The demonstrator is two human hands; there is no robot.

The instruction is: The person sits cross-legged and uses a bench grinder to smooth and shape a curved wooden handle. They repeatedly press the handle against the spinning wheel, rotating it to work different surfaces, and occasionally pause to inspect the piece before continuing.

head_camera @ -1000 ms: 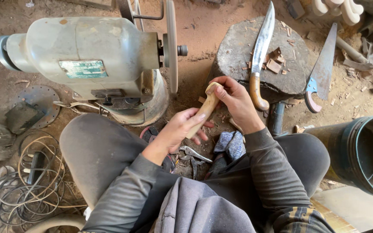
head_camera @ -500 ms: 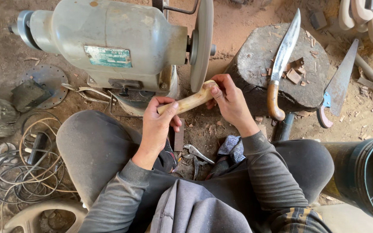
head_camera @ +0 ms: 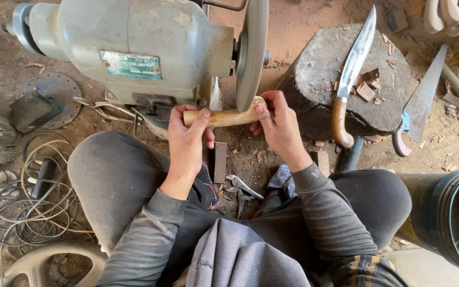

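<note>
— What does the piece look like?

— A pale wooden handle (head_camera: 224, 117), rounded and smooth, lying level just under the edge of the grinding wheel (head_camera: 252, 50) on the grey bench grinder (head_camera: 134, 48).

— And the grip?

— The left hand (head_camera: 187, 141) is clamped round its left end; the right hand (head_camera: 277, 125) is pinching the right end at the wheel.

— Any containers?

— A dark bucket (head_camera: 447, 218) at the right knee; what is inside cannot be told. A long knife (head_camera: 353, 69) rests on the stone block (head_camera: 320, 74).
</note>
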